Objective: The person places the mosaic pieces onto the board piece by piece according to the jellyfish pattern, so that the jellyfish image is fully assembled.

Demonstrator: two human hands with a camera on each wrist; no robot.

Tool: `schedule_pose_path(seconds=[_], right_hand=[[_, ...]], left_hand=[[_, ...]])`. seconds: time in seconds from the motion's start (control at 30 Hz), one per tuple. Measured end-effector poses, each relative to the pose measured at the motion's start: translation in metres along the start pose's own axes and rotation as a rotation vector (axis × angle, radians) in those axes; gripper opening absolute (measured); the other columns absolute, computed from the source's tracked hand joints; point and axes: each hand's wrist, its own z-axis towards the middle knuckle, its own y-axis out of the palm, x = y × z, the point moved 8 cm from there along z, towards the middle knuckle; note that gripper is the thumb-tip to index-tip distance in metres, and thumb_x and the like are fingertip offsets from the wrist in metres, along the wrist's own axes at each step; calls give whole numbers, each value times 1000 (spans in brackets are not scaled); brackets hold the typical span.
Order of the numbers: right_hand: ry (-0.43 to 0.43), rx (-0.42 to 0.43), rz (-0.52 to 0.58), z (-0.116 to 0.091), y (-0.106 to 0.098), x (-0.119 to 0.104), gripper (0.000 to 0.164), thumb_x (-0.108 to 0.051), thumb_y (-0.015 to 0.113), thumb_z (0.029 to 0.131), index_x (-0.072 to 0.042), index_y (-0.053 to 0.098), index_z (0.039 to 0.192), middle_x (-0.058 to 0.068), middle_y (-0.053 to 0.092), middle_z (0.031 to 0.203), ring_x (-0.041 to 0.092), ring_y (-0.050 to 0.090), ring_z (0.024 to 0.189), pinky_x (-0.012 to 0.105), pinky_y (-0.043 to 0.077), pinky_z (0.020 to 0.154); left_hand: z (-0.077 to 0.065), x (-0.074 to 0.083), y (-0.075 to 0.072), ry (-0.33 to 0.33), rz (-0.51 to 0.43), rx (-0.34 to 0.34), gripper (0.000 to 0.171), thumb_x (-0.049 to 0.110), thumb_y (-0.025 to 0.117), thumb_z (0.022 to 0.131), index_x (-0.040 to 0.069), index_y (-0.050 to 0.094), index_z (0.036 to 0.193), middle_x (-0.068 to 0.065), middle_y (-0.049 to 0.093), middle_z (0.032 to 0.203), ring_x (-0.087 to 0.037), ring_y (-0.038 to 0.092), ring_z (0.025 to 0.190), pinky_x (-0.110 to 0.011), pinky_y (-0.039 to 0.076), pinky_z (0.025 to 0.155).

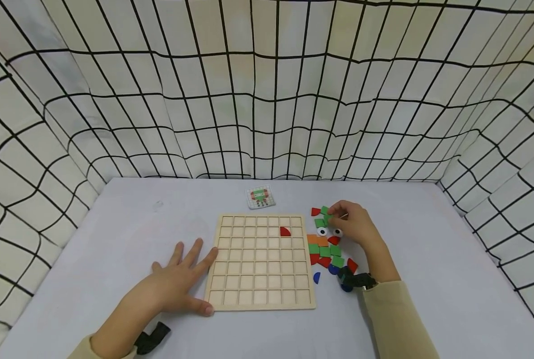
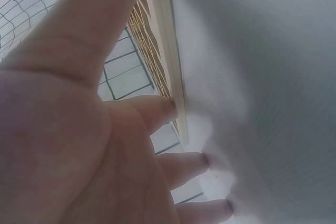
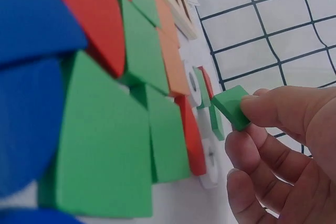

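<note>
A wooden grid board [image 1: 262,307] lies flat on the white table, with one red quarter-round piece [image 1: 285,232] in a cell near its upper right. My left hand [image 1: 177,284] rests at the board's left side with its fingers spread; thumb and index finger meet the frame, and other fingertips are down on the tabletop in the left wrist view. Beyond the board's right edge, my right hand [image 1: 356,222] pinches a green square tile [image 3: 230,104] between thumb and fingers, held over the far end of the loose pieces.
Loose green tiles [image 1: 324,251], orange tiles [image 1: 322,241], red rounded pieces [image 1: 352,265], blue half-round pieces [image 1: 317,277] and white eye discs [image 1: 322,232] lie right of the board. A small card with a grid picture [image 1: 261,197] lies behind it. Black netting over white cloth surrounds the table [image 1: 181,199].
</note>
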Motion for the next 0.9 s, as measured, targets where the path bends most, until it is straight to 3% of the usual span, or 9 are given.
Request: schedule_pose_path(seconds=[0.5,0.9], right_hand=[[-42,-45,111,0,12,-18,17,-20,65,95,-14,67,111,7,67,106,25,60,98,33,53,74],[-99,-83,117,-5,29,-39,16,-15,65,93,-17,69,109,3,68,103,21,62,91,36,55,77]], left_hand=[[-1,1,-1,1,-9,5,127,79,74,58,22,24,160,-24,9,165,-64,6,143,-91,17,86],[-1,1,-1,-1,-25,-3,125,75,76,59,21,25,160,-24,9,165,-63,4,143,-91,16,85]])
